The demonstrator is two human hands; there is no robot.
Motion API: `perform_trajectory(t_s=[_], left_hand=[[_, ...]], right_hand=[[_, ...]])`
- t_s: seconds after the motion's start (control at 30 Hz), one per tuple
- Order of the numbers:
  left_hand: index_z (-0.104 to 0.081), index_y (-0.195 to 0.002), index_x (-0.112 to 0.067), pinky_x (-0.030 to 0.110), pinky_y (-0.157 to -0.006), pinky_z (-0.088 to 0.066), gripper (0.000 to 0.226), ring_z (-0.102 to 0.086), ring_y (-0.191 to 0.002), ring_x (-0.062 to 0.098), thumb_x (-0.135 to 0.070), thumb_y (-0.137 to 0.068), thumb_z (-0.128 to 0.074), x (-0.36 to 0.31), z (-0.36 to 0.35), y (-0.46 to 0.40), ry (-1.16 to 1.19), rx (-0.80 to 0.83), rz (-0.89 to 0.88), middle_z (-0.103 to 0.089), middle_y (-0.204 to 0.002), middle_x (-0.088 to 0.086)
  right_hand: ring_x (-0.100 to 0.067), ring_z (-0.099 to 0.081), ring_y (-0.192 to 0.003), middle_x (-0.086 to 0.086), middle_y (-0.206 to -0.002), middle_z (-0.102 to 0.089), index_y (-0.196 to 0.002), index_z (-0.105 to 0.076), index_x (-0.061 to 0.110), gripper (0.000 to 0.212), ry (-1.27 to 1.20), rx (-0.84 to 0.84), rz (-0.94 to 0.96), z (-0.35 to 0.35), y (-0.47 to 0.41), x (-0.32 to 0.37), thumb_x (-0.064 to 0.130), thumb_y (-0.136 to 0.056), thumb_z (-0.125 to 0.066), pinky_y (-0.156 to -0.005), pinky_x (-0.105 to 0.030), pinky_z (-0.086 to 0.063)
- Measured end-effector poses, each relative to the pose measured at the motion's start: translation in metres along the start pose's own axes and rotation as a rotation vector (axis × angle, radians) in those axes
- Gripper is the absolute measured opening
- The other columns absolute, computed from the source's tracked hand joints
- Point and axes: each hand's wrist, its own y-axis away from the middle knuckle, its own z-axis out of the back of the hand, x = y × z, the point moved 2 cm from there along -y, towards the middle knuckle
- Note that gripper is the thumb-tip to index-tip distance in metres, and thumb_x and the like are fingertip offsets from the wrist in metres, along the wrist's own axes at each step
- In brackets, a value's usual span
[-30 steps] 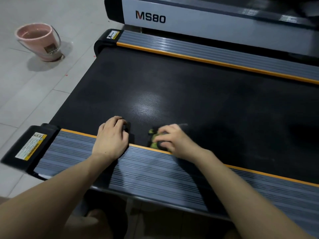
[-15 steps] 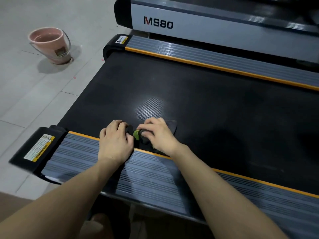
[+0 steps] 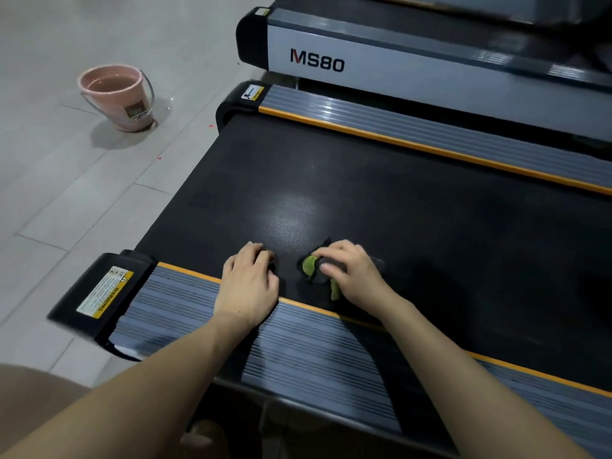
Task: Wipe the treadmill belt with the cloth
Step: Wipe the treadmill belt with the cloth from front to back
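Head view: treadmill belt (image 3: 381,200) on tiled floor (image 3: 66,193), bucket (image 3: 116,96) nearby.

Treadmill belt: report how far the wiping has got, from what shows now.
Done: cannot tell; the belt shows no wiped streaks.
In hand: the right hand holds the dark-and-green cloth against the belt beside the near side rail; the left hand rests across that rail's orange edge.
Left: the belt's middle and far side, probably most of it.
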Motion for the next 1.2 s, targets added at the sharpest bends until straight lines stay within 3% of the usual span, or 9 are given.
perform_trajectory(t_s=[0.13,0.3,0.43,0.57,0.7,0.83,1.03,1.2], left_hand=[[-0.060,-0.125,-0.014,0.045,-0.109,-0.039,0.033,-0.044,-0.135,0.027,-0.020,-0.094,-0.052,0.007,0.016,-0.016,0.056,0.082,0.027,-0.051,-0.139,0.006],[-0.050,-0.136,-0.019,0.043,-0.103,-0.043,0.039,-0.051,-0.125,0.029,-0.025,-0.098,-0.045,0.021,0.057,-0.072,-0.037,0.165,-0.023,-0.051,-0.139,0.005],[-0.046,-0.139,-0.021,0.043,-0.104,-0.042,0.041,-0.048,-0.128,0.030,-0.030,-0.099,-0.041,0.030,0.068,-0.111,-0.091,0.224,-0.002,-0.047,-0.143,0.006],[-0.046,-0.140,-0.021,0.040,-0.105,-0.041,0.044,-0.046,-0.131,0.027,-0.030,-0.097,-0.044,0.046,0.062,-0.150,-0.171,0.279,-0.107,-0.046,-0.143,0.004],[-0.054,-0.131,-0.021,0.040,-0.105,-0.042,0.040,-0.050,-0.126,0.025,-0.031,-0.092,-0.048,0.063,0.042,-0.186,-0.164,0.198,-0.194,-0.052,-0.135,0.001],[-0.059,-0.127,-0.019,0.042,-0.106,-0.045,0.039,-0.052,-0.127,0.025,-0.029,-0.090,-0.049,0.066,0.021,-0.223,-0.104,0.074,-0.196,-0.056,-0.135,0.003],[-0.059,-0.128,-0.022,0.043,-0.107,-0.044,0.045,-0.049,-0.131,0.022,-0.037,-0.093,-0.035,0.072,-0.005,-0.269,-0.068,0.008,-0.155,-0.055,-0.138,-0.001],[-0.058,-0.129,-0.028,0.043,-0.108,-0.040,0.054,-0.045,-0.135,0.020,-0.043,-0.091,-0.023,0.090,-0.013,-0.291,-0.121,0.007,-0.109,-0.054,-0.140,-0.005]], right_hand=[[-0.018,-0.052,-0.110,0.011,-0.108,-0.058,-0.116,-0.068,0.041,0.027,-0.083,-0.167,-0.084,0.012,-0.058,0.021,0.026,-0.094,-0.061,-0.099,-0.030,-0.039],[-0.013,-0.042,-0.112,0.010,-0.120,-0.056,-0.130,-0.063,0.034,0.033,0.021,-0.285,-0.109,0.004,-0.099,0.035,0.029,-0.098,-0.059,-0.096,-0.018,-0.029],[-0.019,-0.043,-0.129,0.004,-0.139,-0.053,-0.134,-0.060,0.032,0.040,0.210,-0.162,-0.043,-0.028,-0.099,0.014,0.044,-0.096,-0.056,-0.111,-0.039,-0.037],[-0.026,-0.045,-0.134,-0.001,-0.145,-0.051,-0.138,-0.056,0.034,0.046,0.279,-0.170,0.031,-0.048,-0.111,-0.009,0.050,-0.094,-0.052,-0.113,-0.043,-0.037],[-0.022,-0.053,-0.113,0.001,-0.123,-0.058,-0.131,-0.061,0.033,0.039,0.301,-0.230,0.128,-0.054,-0.136,-0.020,0.041,-0.092,-0.057,-0.098,-0.038,-0.047],[-0.021,-0.052,-0.109,0.004,-0.118,-0.059,-0.124,-0.064,0.031,0.035,0.300,-0.271,0.191,-0.044,-0.184,-0.044,0.037,-0.090,-0.058,-0.096,-0.034,-0.048],[-0.027,-0.049,-0.102,0.003,-0.111,-0.058,-0.119,-0.067,0.031,0.030,0.309,-0.360,0.051,-0.008,-0.307,-0.089,0.028,-0.090,-0.068,-0.093,-0.043,-0.047],[-0.027,-0.046,-0.109,0.000,-0.112,-0.050,-0.117,-0.067,0.031,0.026,0.328,-0.391,0.011,0.007,-0.377,-0.107,0.028,-0.091,-0.067,-0.096,-0.039,-0.044]])
